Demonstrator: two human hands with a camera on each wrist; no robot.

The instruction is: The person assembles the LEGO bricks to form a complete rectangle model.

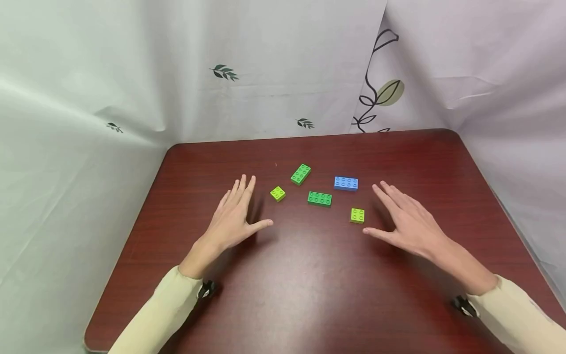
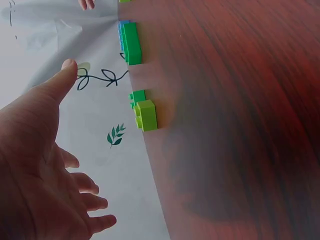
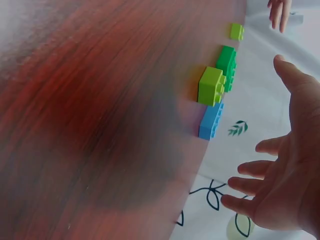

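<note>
My left hand (image 1: 232,216) hovers over the table with straight, spread fingers and holds nothing. Just right of its fingertips lies a small lime brick (image 1: 277,193). My right hand (image 1: 409,221) is likewise spread and holds nothing; a second small lime brick (image 1: 357,216) lies left of it, near the thumb. Between the hands are a long green brick (image 1: 300,174) set at a slant, another long green brick (image 1: 319,198) nearer me, and a long blue brick (image 1: 346,183) to the right. All the bricks lie apart, studs up.
The dark red-brown wooden table (image 1: 292,295) has rounded corners. A pale curtain (image 1: 274,64) with leaf prints hangs behind its far edge and along both sides. Black straps (image 1: 206,289) show at the cream sleeve cuffs.
</note>
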